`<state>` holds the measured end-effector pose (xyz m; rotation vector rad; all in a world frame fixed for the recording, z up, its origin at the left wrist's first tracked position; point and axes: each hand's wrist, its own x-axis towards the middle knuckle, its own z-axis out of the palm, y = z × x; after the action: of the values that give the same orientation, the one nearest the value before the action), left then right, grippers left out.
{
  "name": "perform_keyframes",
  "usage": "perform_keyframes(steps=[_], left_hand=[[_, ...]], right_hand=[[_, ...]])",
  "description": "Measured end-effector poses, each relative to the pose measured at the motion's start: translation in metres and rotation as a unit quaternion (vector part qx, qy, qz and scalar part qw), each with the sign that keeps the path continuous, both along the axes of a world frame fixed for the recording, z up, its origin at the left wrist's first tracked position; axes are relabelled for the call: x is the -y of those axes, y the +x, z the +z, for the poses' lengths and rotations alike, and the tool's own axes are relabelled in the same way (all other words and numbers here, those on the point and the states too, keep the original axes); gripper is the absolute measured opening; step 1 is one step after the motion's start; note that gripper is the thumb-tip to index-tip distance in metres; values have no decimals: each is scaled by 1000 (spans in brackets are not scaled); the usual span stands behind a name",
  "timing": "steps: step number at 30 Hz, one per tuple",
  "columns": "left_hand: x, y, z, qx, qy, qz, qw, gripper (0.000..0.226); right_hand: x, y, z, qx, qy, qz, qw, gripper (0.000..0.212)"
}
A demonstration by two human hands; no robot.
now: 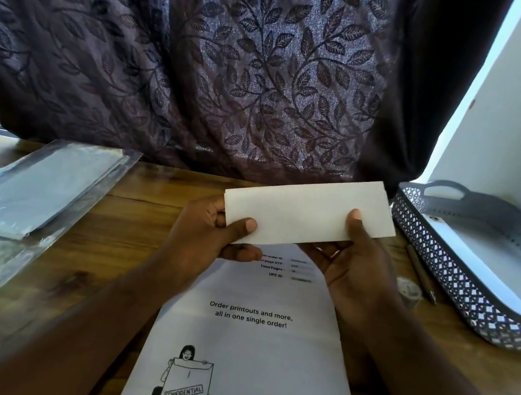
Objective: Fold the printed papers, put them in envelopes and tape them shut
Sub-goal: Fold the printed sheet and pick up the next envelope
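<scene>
White folded paper (310, 211) is pinched at each end by your left hand (211, 234) and right hand (355, 263), above the printed white sheet (247, 344).

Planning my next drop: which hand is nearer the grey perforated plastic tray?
Right. The right hand, holding the folded white paper, sits just left of the grey perforated plastic tray; the left hand grips the paper's far end.
</scene>
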<state>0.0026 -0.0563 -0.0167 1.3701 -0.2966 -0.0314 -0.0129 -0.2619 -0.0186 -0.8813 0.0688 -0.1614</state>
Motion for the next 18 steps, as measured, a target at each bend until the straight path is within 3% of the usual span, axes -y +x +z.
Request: perform_keyframes(steps=[4,7,10,13,16,18], left_hand=[[-6,3,-1,0,18,14,1000,25],[-12,7,-1,-4,4,78,997,16],[-19,11,5,-35,-148,113,982,13],[-17,6,9,-27,-209,37,977,24],[4,-3,3,-33,-164,-53,984,43],[19,-9,-2,-32,-115,-56,991,40]], right_hand=[[17,3,1,-25,-29,-42,998,28],[22,1,3,-39,-208,-24,977,22],[22,-1,3,-22,-347,15,937,21],[16,-2,0,3,-354,20,935,23],[5,-5,-3,39,-337,36,940,25],[-3,-7,-5,50,-327,49,942,24]])
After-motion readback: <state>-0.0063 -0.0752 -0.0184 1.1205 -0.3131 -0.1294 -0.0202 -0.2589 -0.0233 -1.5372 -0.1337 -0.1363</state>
